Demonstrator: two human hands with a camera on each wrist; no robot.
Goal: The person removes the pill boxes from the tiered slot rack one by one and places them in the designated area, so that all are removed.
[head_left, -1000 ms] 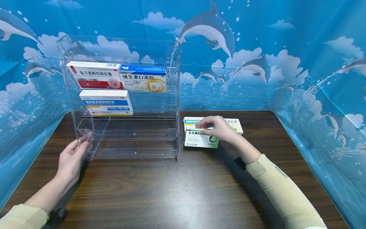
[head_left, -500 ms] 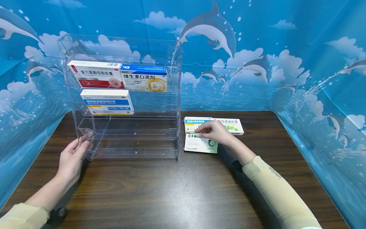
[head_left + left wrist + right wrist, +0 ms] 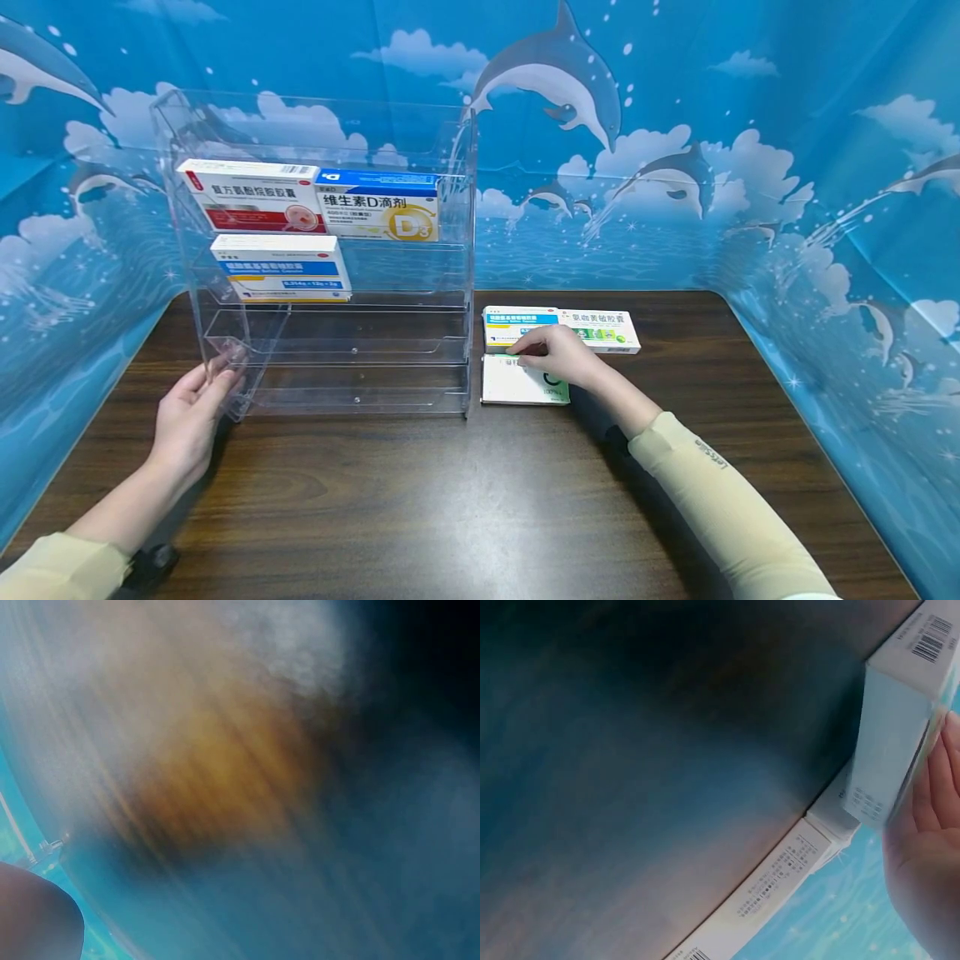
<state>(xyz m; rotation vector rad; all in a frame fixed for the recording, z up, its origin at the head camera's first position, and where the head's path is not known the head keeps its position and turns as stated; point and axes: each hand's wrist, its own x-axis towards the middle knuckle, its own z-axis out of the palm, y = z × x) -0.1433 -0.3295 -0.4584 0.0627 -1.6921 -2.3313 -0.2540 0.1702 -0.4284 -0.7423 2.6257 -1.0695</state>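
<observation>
At the lower left side of a clear acrylic display rack (image 3: 360,402), my left hand (image 3: 187,412) grips the edge panel between thumb and fingers. My right hand (image 3: 562,354) pinches the far edge of a white medicine box with green trim (image 3: 513,385), which lies about flat on the table just right of the rack. In the right wrist view the end of this box (image 3: 892,742) faces the camera, and the fingers (image 3: 934,787) lie along its far side. Directly behind it are a blue-and-white medicine box (image 3: 517,317) and a white medicine box with green pictures (image 3: 611,320), side by side.
The rack's upper tier bears a red-and-white box (image 3: 251,196) and a blue-and-yellow vitamin D box (image 3: 375,208). Below them stands another blue-and-white box (image 3: 285,271). A dolphin-print curtain (image 3: 675,125) borders the wooden table (image 3: 420,500). The left wrist view is mostly blurred.
The right hand has lowered the green-trimmed box slightly toward the front, from tilted to about flat on the table, baring more of the two boxes behind. The left hand has stayed put.
</observation>
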